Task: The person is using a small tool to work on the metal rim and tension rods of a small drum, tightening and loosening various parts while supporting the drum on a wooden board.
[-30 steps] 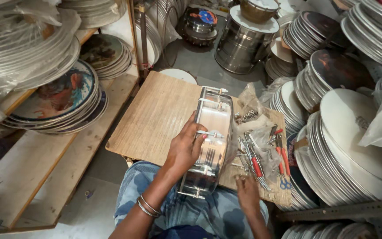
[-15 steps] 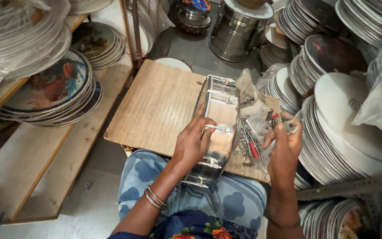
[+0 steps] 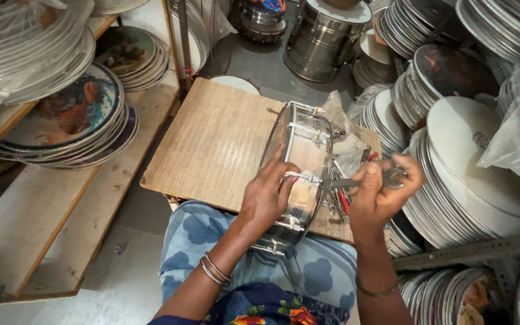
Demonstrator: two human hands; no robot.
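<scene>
At nine o'clock, stacks of round printed discs (image 3: 61,114) lay on a pale wooden shelf (image 3: 37,241), some under clear plastic wrap. In the middle a light-brown wooden board (image 3: 212,144) served as the bench across the person's lap. On its right half stood the shiny metal drum shell with thin tension rods (image 3: 299,162), tipped on its side and running from twelve o'clock down toward six. The left hand (image 3: 269,195) lay spread over the shell's near side, its grip loose, fingers pressed flat on the metal and not wrapped round. Just right of the shell a heap of small metal parts and red-handled tools (image 3: 343,201) crowded the board's edge beside a crumpled clear plastic bag (image 3: 347,147). The right hand (image 3: 380,192) had its grip closed round a grey metal spanner (image 3: 368,179), whose end reached a rod on the shell. At three o'clock leaning stacks of silver-rimmed round frames (image 3: 470,174) pressed close, and a steel cylindrical drum (image 3: 323,39) stood at twelve.
</scene>
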